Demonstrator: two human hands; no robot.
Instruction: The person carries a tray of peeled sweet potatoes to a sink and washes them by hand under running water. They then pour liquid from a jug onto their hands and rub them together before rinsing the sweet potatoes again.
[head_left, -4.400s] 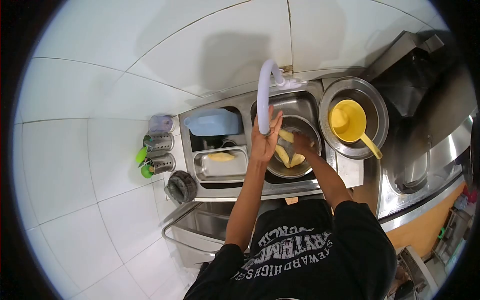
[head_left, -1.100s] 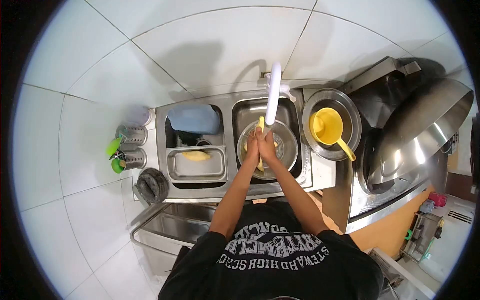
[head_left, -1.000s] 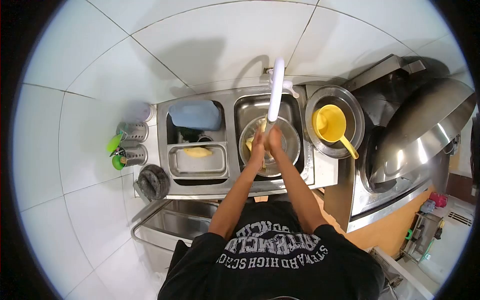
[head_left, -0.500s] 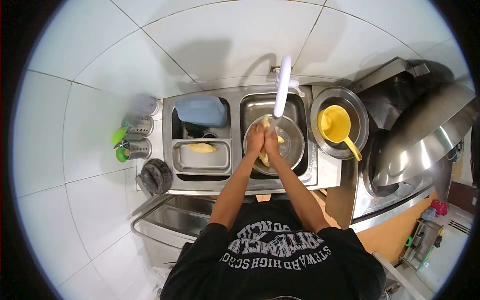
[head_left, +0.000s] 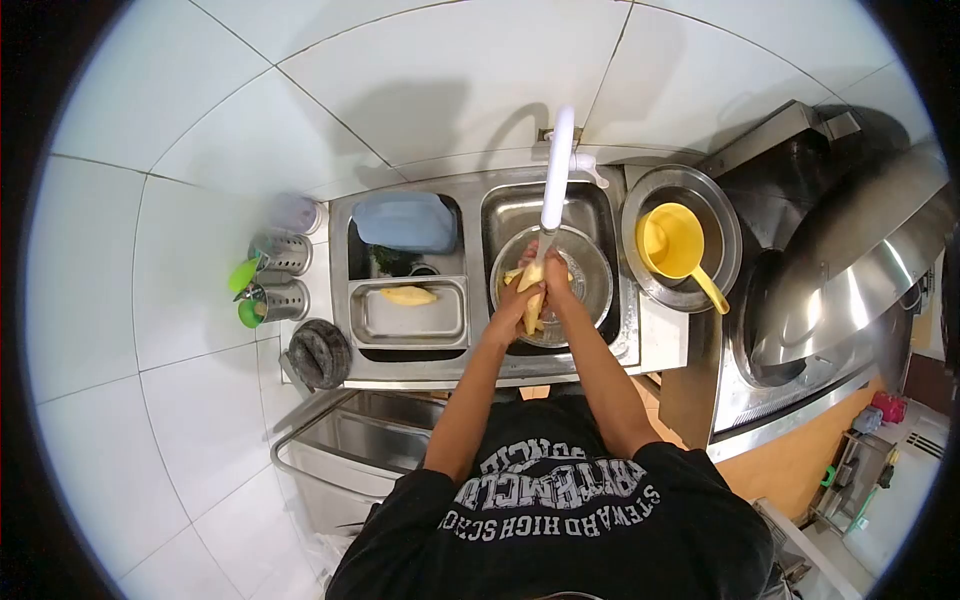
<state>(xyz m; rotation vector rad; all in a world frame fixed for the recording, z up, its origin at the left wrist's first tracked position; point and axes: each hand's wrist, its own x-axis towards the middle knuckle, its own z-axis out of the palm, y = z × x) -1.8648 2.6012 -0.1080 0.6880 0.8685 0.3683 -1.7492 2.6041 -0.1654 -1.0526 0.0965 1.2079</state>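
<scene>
Over a round metal bowl (head_left: 603, 302) in the right sink basin, my two hands are together on a peeled yellow root, seemingly a sweet potato (head_left: 533, 285). My left hand (head_left: 509, 308) wraps its lower part from the left. Against its right side, my right hand (head_left: 556, 276) is closed on it, fingers partly hidden. Water runs from the white faucet (head_left: 558, 180) onto the upper end. More yellow pieces show beside my hands in the bowl, and water lies in it. Another peeled root (head_left: 408, 296) rests in a steel tray (head_left: 405, 338) to the left.
A blue plastic container (head_left: 405, 222) sits in the left basin behind the tray. Right of the sink, a yellow dipper (head_left: 668, 240) lies in a metal basin (head_left: 640, 285). Utensil holders (head_left: 287, 300) and a stone mortar (head_left: 318, 355) stand left. A large wok (head_left: 850, 280) leans over the stove.
My left hand has slid down toward the root's lower end and turned. My right hand has shifted slightly right, and more of the root shows between them.
</scene>
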